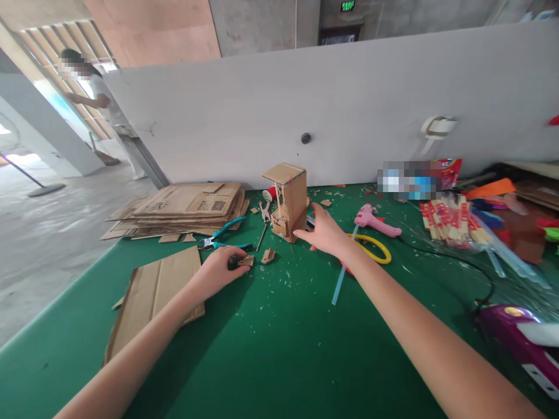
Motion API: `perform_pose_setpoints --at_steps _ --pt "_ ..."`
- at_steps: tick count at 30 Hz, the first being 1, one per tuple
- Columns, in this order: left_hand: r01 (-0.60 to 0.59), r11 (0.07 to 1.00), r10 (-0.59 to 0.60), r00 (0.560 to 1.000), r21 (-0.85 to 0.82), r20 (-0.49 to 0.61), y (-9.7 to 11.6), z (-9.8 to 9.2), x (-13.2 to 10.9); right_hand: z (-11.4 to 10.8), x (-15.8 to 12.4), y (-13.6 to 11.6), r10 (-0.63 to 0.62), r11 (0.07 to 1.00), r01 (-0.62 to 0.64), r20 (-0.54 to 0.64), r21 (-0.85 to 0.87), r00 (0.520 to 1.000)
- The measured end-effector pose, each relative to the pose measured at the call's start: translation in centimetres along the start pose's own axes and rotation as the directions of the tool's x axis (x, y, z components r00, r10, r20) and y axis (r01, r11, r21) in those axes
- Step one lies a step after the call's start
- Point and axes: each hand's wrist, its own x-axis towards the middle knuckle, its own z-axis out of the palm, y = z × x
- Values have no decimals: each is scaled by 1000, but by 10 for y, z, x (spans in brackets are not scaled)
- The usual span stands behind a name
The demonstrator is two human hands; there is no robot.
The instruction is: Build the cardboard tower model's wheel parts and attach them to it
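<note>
A small upright cardboard model (289, 199) with a red string stands on the green table (279, 349) near the back panel. My right hand (324, 234) reaches to its right lower corner, fingers stretched out and touching its base. My left hand (218, 269) rests on the table to the left, its fingers curled around a small cardboard piece (245, 261). Another cardboard scrap (268, 255) lies just right of that piece. Teal-handled pliers (222, 235) lie behind my left hand.
A stack of flat cardboard (183, 208) sits at back left, a loose sheet (152, 297) nearer me. A pink glue gun (374, 221), yellow scissors (374, 249), packed sticks (454, 220) and a purple device (519, 337) lie on the right. A person stands far left.
</note>
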Motion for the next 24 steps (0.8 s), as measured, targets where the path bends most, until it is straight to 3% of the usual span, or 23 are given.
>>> perform_pose_setpoints --at_steps 5,10,16,20,24 --pt "8 1000 -8 1000 -8 -20 2 3 2 23 8 11 -135 990 130 -121 -46 983" --pt "21 999 -22 998 -24 -55 5 10 1 36 8 8 -196 978 175 -222 -110 955" --pt "-92 995 99 984 49 -151 7 4 -7 16 15 0 -231 971 241 -295 -4 927" --pt "-106 994 112 960 40 -255 20 -12 -2 -2 26 -11 -264 960 280 -254 28 930" --pt "-113 992 122 953 50 -276 34 -29 17 2 30 -25 -257 963 263 -93 64 962"
